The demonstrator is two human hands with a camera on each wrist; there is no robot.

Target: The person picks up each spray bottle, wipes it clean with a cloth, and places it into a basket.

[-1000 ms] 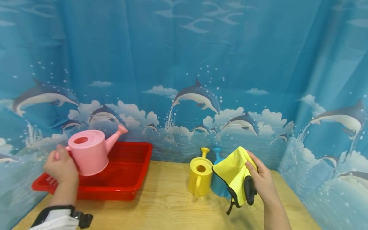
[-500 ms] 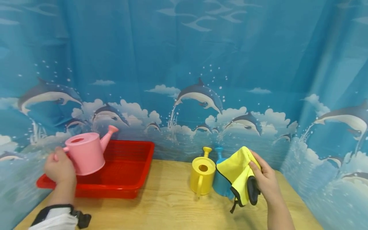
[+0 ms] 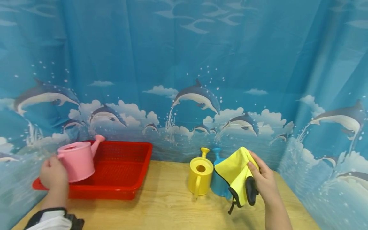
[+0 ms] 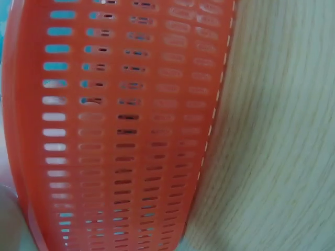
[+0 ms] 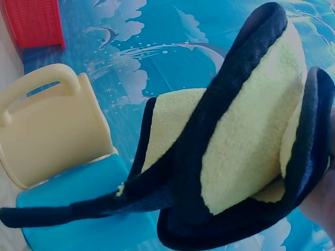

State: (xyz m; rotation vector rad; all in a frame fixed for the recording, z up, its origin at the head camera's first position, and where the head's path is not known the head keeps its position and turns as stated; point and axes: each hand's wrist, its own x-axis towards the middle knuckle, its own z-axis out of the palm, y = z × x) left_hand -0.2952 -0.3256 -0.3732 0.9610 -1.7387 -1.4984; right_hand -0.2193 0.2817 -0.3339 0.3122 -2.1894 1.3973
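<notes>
My left hand (image 3: pixel 54 174) grips the handle of a pink watering can (image 3: pixel 77 163), its spout pointing up and right. The can is over the left part of a red plastic basket (image 3: pixel 126 188); whether its base touches the basket floor I cannot tell. On the right, my right hand (image 3: pixel 265 182) pinches a yellow cloth (image 3: pixel 235 169) with black edging and a dark strap hanging down. Behind the cloth stands a blue watering can (image 3: pixel 218 183), partly hidden, beside a yellow watering can (image 3: pixel 200 175). In the right wrist view the folded cloth (image 5: pixel 251 136) fills the middle.
The basket's slotted wall (image 4: pixel 115 130) fills much of the left wrist view, beside the wooden table (image 4: pixel 277 130). A blue curtain (image 3: pixel 172 57) printed with dolphins hangs behind and along both sides of the table.
My left hand has moved down and left, lowering the pink watering can further into the basket. My right hand still holds the cloth in nearly the same place.
</notes>
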